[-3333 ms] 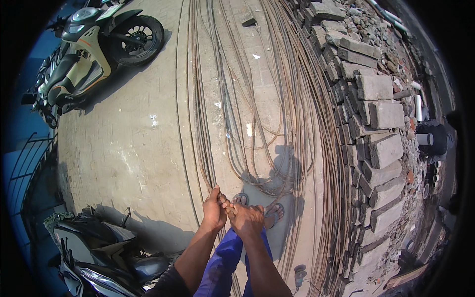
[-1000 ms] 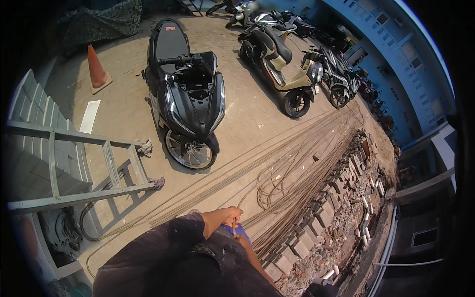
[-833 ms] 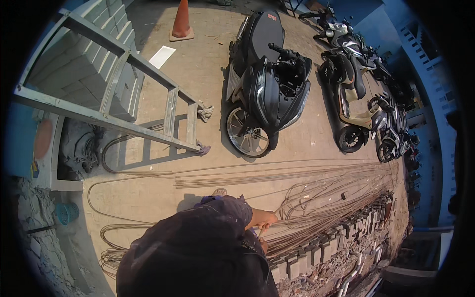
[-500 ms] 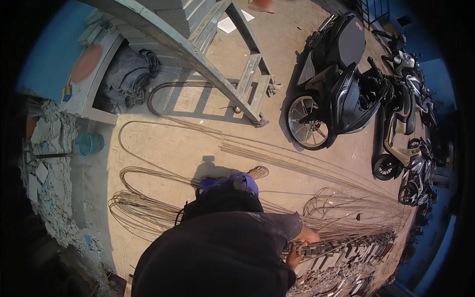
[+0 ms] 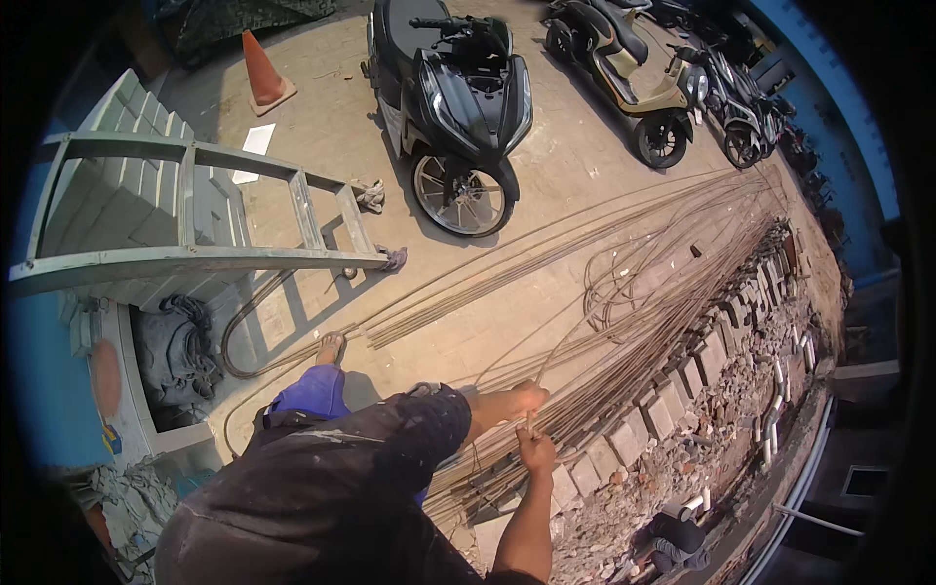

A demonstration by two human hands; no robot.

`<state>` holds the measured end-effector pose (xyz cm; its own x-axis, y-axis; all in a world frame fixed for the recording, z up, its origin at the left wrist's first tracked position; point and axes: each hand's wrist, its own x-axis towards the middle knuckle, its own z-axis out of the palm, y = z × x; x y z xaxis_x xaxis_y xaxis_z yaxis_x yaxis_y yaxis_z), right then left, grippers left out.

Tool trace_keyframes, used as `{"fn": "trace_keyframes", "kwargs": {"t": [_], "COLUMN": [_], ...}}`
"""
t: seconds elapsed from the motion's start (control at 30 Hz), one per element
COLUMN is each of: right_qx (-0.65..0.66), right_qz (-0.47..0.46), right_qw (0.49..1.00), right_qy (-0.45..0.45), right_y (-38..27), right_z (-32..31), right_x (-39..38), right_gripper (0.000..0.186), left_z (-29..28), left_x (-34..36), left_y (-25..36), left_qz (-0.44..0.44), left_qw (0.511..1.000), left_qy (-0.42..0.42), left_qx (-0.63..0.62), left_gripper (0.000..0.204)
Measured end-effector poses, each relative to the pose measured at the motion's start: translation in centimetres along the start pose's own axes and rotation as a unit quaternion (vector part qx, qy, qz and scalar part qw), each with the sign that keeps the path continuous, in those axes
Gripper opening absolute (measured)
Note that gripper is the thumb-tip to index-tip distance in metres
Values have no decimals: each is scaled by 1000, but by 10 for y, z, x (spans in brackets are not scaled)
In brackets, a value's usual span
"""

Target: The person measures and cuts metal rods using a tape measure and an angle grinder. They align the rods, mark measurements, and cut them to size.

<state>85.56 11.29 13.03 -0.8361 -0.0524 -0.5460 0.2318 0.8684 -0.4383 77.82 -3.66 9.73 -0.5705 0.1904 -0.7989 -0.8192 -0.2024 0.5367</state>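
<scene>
My left hand (image 5: 526, 398) is closed around a rust-brown steel bar (image 5: 552, 370) rising from the long rods on the paving. Just below it, my right hand (image 5: 536, 448) grips the same bar, fingers curled, its forearm coming from the lower edge. Under and beyond both hands, a long bundle of bent rods (image 5: 663, 302) runs toward the upper right, with loose loops in it. My dark shirt fills the lower middle, and one sandalled foot (image 5: 331, 346) stands beside the thinner rods on the left.
A metal ladder (image 5: 156, 258) leans beside stacked pale blocks (image 5: 122, 185) and an orange cone (image 5: 263, 73). A black scooter (image 5: 448, 117) and other motorbikes stand beyond. At right, broken pavers (image 5: 663, 409) border rubble and white pipes. Another person (image 5: 673, 536) crouches in the trench at lower right.
Since half a second ago my view has swung back toward the scooters and rod bundle. Both hands, still gripping the bar, appear higher in the picture, and the crouching person has come into view.
</scene>
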Motion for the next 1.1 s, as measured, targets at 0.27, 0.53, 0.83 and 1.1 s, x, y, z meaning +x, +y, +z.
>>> {"fn": "trace_keyframes", "kwargs": {"t": [0.27, 0.53, 0.83, 1.1], "right_qx": [16, 37, 22, 38], "right_qz": [63, 54, -8, -39], "right_qw": [998, 998, 994, 990], "right_qy": [-9, -19, 105, 131], "right_y": [33, 21, -63, -194], "right_z": [38, 43, 6, 76], "right_x": [-3, 0, -27, -112], "right_gripper": [53, 54, 51, 56], "left_z": [8, -10, -41, -163], "left_x": [11, 26, -31, -173], "left_y": [-43, -42, 39, 44], "left_qz": [1, -5, 18, 97], "left_qw": [1000, 1000, 997, 987], "left_qy": [-4, -1, -56, -112], "left_qx": [-12, 14, -52, -66], "left_gripper": [20, 16, 20, 20]}}
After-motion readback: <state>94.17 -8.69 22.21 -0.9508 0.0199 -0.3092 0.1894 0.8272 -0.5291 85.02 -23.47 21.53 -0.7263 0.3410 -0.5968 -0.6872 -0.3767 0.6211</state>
